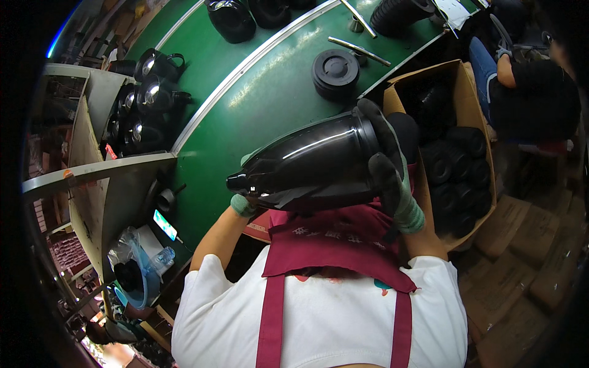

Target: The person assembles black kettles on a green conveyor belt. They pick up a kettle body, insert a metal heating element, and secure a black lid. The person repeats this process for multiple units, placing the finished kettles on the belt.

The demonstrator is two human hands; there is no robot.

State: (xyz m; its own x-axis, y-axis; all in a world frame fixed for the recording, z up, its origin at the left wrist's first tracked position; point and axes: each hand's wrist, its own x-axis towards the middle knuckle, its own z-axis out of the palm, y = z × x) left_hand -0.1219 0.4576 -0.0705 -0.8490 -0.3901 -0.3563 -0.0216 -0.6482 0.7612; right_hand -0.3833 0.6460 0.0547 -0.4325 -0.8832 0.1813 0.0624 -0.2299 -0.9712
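A glossy black jug body [310, 159] lies sideways across my lap, its narrow spouted end to the left and its wide base to the right. My right hand [392, 168], in a dark-palmed green glove, grips the rim of the wide base, with fingers and thumb apart around it. At the narrow end, my left hand [243, 205] holds the jug from beneath. Only its green glove cuff and a bit of the glove show; the left fingers are hidden behind the jug.
Beyond the jug, a stack of round black parts [335, 72] stands on the green table [245, 107] by metal bars [359, 51]. A carton [423, 76] of black parts stands right, near a co-worker [527, 98]. Left are several black jugs [156, 92], a phone [164, 225] and a blue basket [147, 276].
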